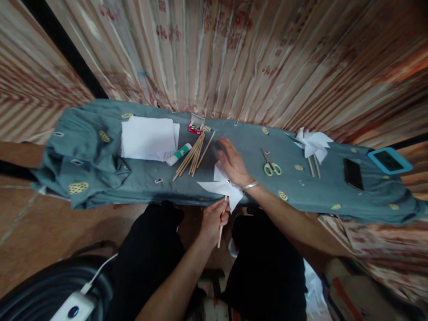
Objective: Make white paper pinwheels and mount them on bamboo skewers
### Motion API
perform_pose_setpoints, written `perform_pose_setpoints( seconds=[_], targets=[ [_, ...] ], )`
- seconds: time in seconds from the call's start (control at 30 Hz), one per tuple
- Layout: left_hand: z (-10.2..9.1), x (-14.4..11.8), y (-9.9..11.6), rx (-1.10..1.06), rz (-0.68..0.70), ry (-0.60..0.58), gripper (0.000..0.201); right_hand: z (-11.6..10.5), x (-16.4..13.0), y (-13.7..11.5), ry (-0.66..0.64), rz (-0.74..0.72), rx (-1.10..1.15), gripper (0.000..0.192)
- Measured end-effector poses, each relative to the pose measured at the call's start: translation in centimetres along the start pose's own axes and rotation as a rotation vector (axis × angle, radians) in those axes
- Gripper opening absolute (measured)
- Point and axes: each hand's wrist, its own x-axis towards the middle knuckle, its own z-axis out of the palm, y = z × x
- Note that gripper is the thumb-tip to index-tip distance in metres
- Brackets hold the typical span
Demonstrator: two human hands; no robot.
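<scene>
A white paper pinwheel [219, 187] on a thin wooden stick is at the front edge of the cloth-covered table. Below its blades, my left hand [215, 221] is closed around the stick. My right hand [234, 164] is over the pinwheel's upper right blades with fingers stretched out and apart, hiding part of the paper. A small dark spot shows at the pinwheel's centre. Left of my right hand lie several loose wooden sticks [190, 157] and a green-and-white glue stick [179, 154].
A stack of white paper [149, 138] lies at the left, with a small red box [195, 127] near the back. To the right are scissors [271, 166], finished pinwheels [313, 143], a dark phone [353, 174] and a blue-framed tablet [390, 160]. A curtain [214, 58] hangs behind the table.
</scene>
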Motion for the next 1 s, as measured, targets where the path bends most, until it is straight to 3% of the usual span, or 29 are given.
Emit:
perform_pose_setpoints(
  seconds=[0.23,0.37,0.53,0.73,0.87,1.0],
  targets=[
    [0.6,-0.5,2.1,0.057,0.099,-0.028,0.050,-4.9,-4.0,0.3,0.426,0.182,0.083,0.062],
    [1.8,-1.1,3.8,0.079,0.183,-0.056,0.046,-5.3,-6.8,1.6,0.539,0.373,0.240,0.058],
    [4.0,-0.8,5.8,0.047,0.245,-0.045,0.044,-4.0,-7.5,0.7,0.357,0.424,0.511,0.049],
    [7.3,1.3,8.3,0.086,0.396,-0.095,0.038,-2.8,-7.2,-2.0,-0.116,0.355,0.785,0.049],
    [8.6,2.9,8.8,0.185,0.454,-0.097,0.037,-1.8,-7.0,-2.3,-0.182,0.309,0.784,0.043],
    [8.1,4.3,8.6,0.276,0.485,-0.110,0.040,-1.2,-6.7,-1.5,-0.168,0.316,0.771,0.037]
  ],
)
